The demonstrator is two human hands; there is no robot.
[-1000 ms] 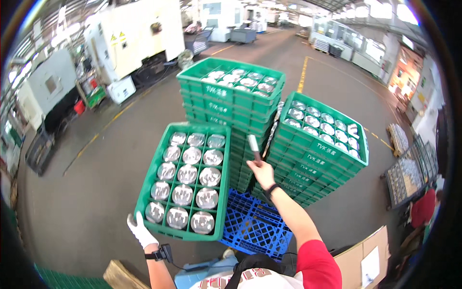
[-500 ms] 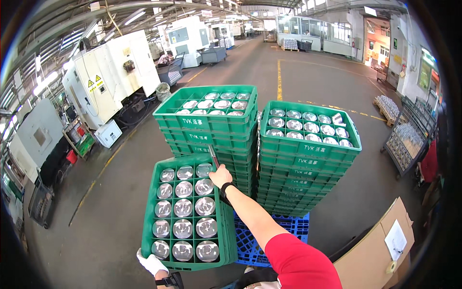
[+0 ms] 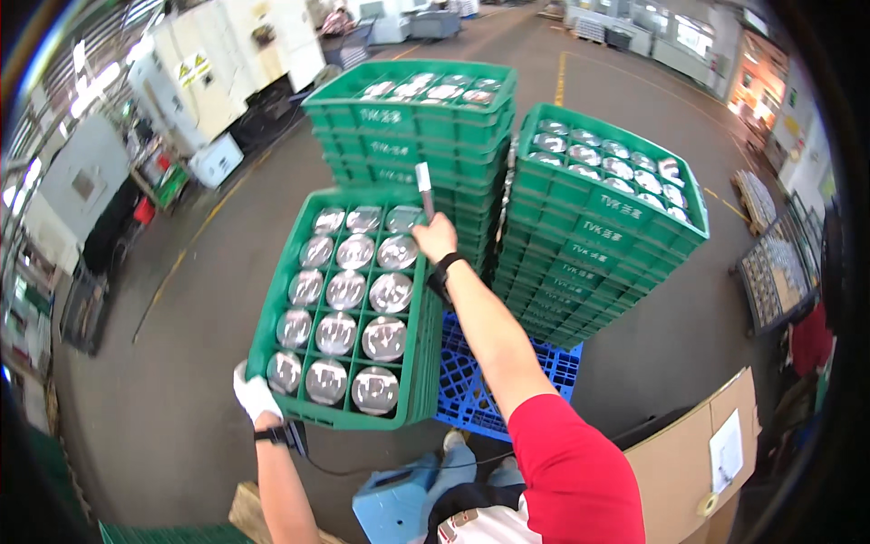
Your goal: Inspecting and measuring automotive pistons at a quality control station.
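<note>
White lettering (image 3: 621, 207) is repeating down the near sides of the far crates (image 3: 453, 118) and the right crates (image 3: 580, 240). Two yellow triangular warning signs (image 3: 199, 63) are showing on the far-left machine (image 3: 227, 45).

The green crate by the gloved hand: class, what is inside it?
The crate holds fifteen round, shiny metal pieces, three across in five rows, one per compartment. What lies beneath them is covered and cannot be seen.

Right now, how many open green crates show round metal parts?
3: the near crate at left, the back crate behind it, the right crate. More could be hidden beneath.
</note>
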